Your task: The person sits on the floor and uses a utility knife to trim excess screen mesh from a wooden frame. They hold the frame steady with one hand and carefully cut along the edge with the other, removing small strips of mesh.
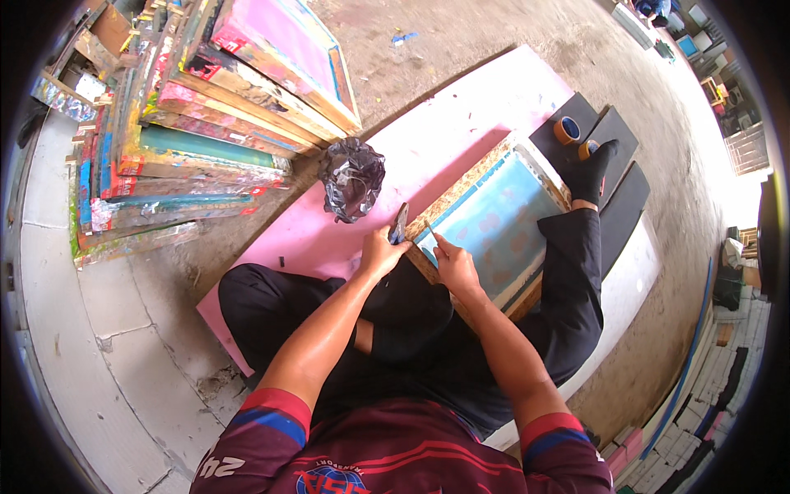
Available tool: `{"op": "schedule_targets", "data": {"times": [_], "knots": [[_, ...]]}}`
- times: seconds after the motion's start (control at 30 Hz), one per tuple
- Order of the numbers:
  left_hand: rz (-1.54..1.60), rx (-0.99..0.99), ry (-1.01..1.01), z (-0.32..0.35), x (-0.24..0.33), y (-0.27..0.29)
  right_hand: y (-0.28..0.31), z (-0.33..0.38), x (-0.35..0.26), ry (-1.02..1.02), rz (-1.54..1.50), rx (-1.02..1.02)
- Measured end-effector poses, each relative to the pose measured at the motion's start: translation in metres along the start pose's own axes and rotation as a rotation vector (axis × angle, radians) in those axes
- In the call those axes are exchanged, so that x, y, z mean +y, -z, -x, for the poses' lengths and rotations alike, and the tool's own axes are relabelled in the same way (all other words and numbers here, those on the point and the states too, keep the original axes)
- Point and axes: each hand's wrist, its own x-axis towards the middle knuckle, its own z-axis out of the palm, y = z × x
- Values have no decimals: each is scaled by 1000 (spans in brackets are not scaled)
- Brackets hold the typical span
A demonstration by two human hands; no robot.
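Note:
My left hand [383, 251] is closed round a dark, blunt-ended tool [400, 222] whose kind I cannot make out. It is held beside the near left corner of a screen-printing frame [461, 183]. This frame has speckled wooden edges and a blue mesh [498, 218] with faded reddish patches, and lies tilted between my legs. Over its near corner, my right hand [457, 265] pinches a thin, light-coloured stick-like thing [430, 232]. Its tip comes close to the wood; whether it touches cannot be told.
Many paint-stained screen frames [222, 123] lean in a stack at the left. A crumpled black plastic bag [352, 177] rests on the pink board [321, 239] beneath me. Orange tape rolls [567, 130] sit on dark panels [613, 132] near my foot. White blocks [732, 387] are stacked at right.

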Motion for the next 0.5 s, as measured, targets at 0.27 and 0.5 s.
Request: {"op": "schedule_targets", "data": {"times": [0.27,0.5], "knots": [[-63,7,-5,1,11,4,-21,-8,26,174,133,93],[-73,-8,14,1,12,7,9,-18,28,-304,-868,-458]]}}
